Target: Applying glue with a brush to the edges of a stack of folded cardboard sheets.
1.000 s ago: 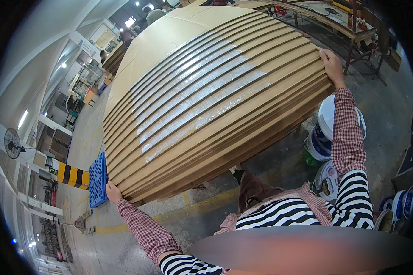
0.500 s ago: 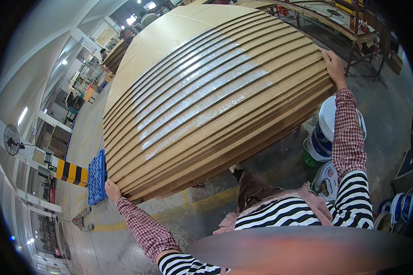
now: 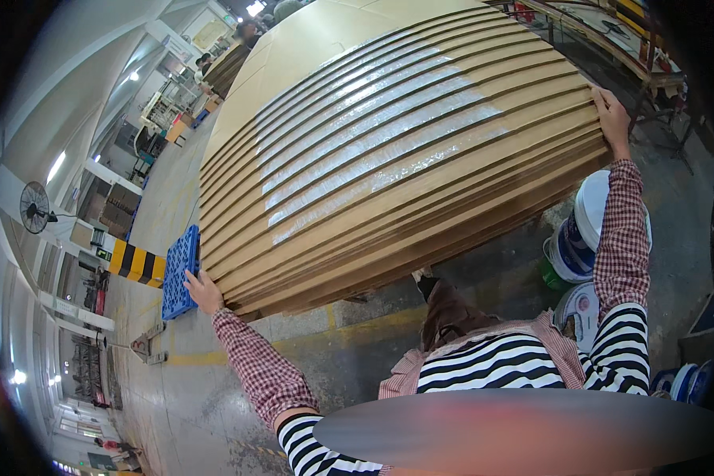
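A broad stack of brown cardboard sheets [image 3: 420, 198] spreads out before me, the sheets staggered like steps toward my body. Shiny clear film [image 3: 389, 127] shows across the middle of the stepped sheets. At the near left corner, my left hand [image 3: 205, 293] lies against the side of the stack, its fingers apart and partly extended. My right hand [image 3: 612, 119] grips the right edge, its fingers bent over the rim; what lies under the sheets there is hidden.
A blue plastic pallet [image 3: 181, 274] stands beside the left corner, near a yellow-and-black striped barrier [image 3: 135, 262]. White and blue buckets [image 3: 579, 238] stand beneath my right arm. Farther right is a metal-framed table [image 3: 611, 47]. A wall fan [image 3: 36, 208] hangs at far left.
The stack and surroundings have shifted right and slightly up in view. My left hand's fingers have loosened and spread at the corner; my right hand stays on the right edge.
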The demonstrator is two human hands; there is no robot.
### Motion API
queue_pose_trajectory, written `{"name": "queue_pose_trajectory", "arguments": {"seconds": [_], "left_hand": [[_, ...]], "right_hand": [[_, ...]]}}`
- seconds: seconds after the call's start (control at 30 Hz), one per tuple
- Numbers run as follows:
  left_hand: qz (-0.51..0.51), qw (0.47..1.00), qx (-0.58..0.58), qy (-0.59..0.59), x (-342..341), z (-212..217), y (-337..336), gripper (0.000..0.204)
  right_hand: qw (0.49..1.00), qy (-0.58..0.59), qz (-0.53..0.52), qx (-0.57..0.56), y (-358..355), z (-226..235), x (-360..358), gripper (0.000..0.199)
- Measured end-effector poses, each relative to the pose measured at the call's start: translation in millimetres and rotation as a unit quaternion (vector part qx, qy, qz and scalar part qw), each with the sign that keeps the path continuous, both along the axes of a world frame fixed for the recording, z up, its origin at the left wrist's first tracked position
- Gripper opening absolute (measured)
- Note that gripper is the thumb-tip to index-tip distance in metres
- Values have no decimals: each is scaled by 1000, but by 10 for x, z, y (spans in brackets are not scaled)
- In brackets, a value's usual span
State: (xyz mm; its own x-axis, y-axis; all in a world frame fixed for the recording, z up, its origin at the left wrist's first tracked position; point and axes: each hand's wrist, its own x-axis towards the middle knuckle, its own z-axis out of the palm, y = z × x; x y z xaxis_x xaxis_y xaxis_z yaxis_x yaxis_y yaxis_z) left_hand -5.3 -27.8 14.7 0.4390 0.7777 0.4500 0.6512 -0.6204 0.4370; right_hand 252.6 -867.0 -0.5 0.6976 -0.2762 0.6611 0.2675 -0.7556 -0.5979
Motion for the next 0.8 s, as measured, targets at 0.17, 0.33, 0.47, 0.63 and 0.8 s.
{"name": "queue_pose_trajectory", "arguments": {"seconds": [0.17,0.33,0.47,0.63,0.8], "left_hand": [[-10,1000,6,19,-65,-33,203,57],[-43,996,-76,-14,19,27,-81,54],[-40,997,-57,-36,-15,-11,57,52],[-41,997,-68,-26,-10,-6,94,50],[-37,997,-56,-24,-11,24,34,50]], "right_hand": [[999,-31,2,-35,43,17,36,48],[994,-55,-50,-80,36,7,27,54],[996,-59,-39,-63,52,10,27,55],[994,-62,-45,-76,27,5,36,56],[993,-66,-52,-83,-10,-35,81,56]]}}
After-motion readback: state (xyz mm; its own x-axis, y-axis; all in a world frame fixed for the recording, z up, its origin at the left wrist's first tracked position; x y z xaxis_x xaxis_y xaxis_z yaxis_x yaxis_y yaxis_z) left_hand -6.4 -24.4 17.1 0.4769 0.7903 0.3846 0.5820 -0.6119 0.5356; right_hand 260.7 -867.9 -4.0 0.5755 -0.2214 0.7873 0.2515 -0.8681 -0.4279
